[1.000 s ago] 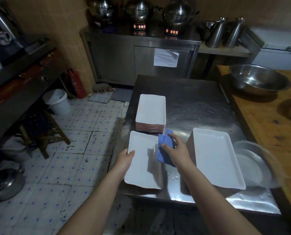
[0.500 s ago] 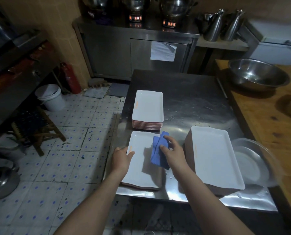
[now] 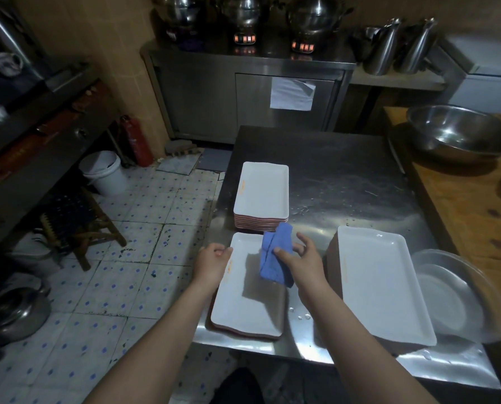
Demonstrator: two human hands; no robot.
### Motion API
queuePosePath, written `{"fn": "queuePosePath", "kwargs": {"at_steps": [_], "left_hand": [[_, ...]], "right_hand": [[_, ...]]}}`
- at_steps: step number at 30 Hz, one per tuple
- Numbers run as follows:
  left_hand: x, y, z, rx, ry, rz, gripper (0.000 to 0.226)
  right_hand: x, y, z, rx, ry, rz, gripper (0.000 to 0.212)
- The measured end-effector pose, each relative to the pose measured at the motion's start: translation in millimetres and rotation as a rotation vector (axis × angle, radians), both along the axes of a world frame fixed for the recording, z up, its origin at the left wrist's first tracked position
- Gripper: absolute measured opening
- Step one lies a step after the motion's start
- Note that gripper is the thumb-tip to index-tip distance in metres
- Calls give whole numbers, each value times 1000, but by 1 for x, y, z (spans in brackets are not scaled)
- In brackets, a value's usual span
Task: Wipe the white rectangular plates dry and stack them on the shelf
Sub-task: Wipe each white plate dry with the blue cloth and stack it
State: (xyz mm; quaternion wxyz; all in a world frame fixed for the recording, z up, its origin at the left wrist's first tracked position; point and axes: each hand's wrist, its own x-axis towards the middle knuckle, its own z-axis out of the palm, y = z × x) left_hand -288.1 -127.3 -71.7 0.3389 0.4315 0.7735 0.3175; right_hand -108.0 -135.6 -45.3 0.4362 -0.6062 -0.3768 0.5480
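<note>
The blue cloth and its shadow hide the top right corner of the plate, which is lower centre of the frame at the worktop's front edge. Can't tell if it lies flat or is tipped up a bit. Its long side runs straight away from the person. The left hand grips its left rim and the right hand pinches the cloth over it.

The kitchen around me was dim and warm. Light from above glared off the near edge of my worktop, the cloth threw a hard shadow across the plate, and the wide lens bowed and softened the corners.
</note>
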Motion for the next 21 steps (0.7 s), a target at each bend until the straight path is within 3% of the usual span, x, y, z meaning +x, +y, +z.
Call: {"fn": "queuePosePath", "kwargs": {"at_steps": [4, 10, 21], "left_hand": [[-5, 31, 17, 70, -50, 58, 32], [-6, 100, 29, 84, -110, 45, 35], [0, 198, 4, -23, -226, -54, 34]], "right_hand": [[-8, 23, 10, 14, 51, -2, 27], [-23, 72, 24, 43, 97, -54, 25], [-36, 151, 22, -9, -6, -176, 22]]}}
